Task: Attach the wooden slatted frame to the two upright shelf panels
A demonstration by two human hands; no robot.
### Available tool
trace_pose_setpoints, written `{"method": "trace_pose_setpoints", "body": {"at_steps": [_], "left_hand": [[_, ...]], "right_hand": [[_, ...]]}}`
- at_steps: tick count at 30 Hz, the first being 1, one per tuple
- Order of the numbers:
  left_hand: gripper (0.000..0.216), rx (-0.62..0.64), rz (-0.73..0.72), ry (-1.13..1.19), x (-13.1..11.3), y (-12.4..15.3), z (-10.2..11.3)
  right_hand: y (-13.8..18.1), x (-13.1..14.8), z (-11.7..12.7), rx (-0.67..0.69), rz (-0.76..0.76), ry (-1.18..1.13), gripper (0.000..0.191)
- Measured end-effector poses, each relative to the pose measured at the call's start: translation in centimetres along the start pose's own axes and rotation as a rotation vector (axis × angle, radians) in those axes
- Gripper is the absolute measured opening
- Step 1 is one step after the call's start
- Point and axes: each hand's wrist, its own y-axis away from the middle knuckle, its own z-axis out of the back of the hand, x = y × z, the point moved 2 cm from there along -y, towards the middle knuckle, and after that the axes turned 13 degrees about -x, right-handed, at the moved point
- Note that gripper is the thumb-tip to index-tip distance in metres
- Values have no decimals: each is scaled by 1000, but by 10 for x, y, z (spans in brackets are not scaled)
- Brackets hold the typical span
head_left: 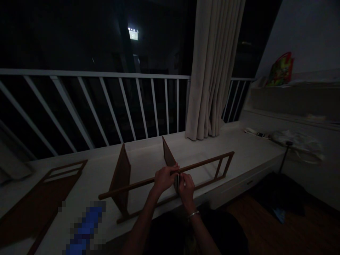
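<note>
A brown wooden shelf frame (207,163) lies on its side on the white ledge, with two shelf panels standing up from it. My left hand (165,177) grips the upper rail where the middle panel (170,153) meets it. Just below and to the right, my right hand (187,185) is closed in a pinch against that panel's edge. Whatever its fingertips hold is hidden or too small to name. The other panel (120,177) stands nearer the frame's left end.
Another wooden frame with a panel (34,202) lies at the left, near a blurred blue item (89,223). White railing (127,106) and a beige curtain (209,71) stand behind the ledge (239,141). A strap (255,133) and dark cloth (278,194) are at the right.
</note>
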Motion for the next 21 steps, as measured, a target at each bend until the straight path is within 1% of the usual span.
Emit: {"method": "trace_pose_setpoints", "body": {"at_steps": [3, 6, 10, 14, 21], "left_hand": [[30, 15, 32, -3, -2, 0, 1], [31, 13, 54, -17, -3, 0, 2], [31, 8, 53, -29, -5, 1, 3], [31, 33, 88, -39, -7, 0, 3], [30, -16, 22, -51, 0, 0, -3]], "right_hand": [[1, -3, 0, -13, 57, 32, 21], [2, -5, -1, 10, 127, 43, 21], [0, -9, -1, 53, 184, 54, 21], [-2, -12, 0, 45, 242, 50, 22], [-3, -20, -1, 55, 289, 84, 20]]}}
